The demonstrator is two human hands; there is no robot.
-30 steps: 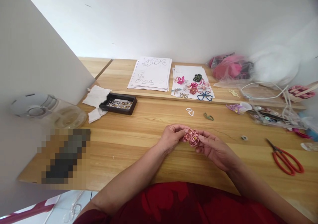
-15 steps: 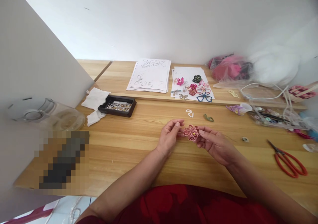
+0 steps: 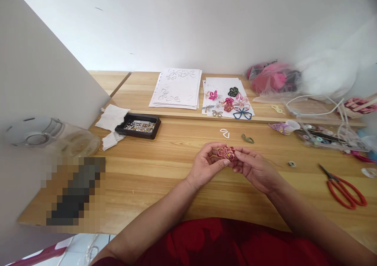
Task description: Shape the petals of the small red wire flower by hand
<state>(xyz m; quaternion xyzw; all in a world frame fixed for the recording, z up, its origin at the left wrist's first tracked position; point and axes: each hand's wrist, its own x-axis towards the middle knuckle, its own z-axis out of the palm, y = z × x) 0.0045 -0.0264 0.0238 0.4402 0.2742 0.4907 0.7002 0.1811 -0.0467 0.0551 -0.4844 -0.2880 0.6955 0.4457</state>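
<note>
A pink and dark red looped flower ornament (image 3: 226, 153) with a yellow centre is held between both hands, just above the table. My left hand (image 3: 207, 164) grips its left side, the thumb at its lower edge and the fingers behind. On the right side, my right hand (image 3: 255, 167) pinches it between thumb and fingers. Beyond the hands lie a white looped piece (image 3: 225, 133) and an olive-green looped piece (image 3: 247, 138). The flower's underside is hidden.
Red-handled scissors (image 3: 343, 187) and a small spool (image 3: 291, 164) lie to the right. A black tray of beads (image 3: 138, 126) sits left, near a clear plastic container (image 3: 53, 136). Drawn sheets (image 3: 176, 89) and finished flower ornaments (image 3: 228, 103) are at the back.
My left hand has closed on the flower's left side, its thumb coming down to the lower edge. The flower has tilted and risen slightly; my right hand still holds it.
</note>
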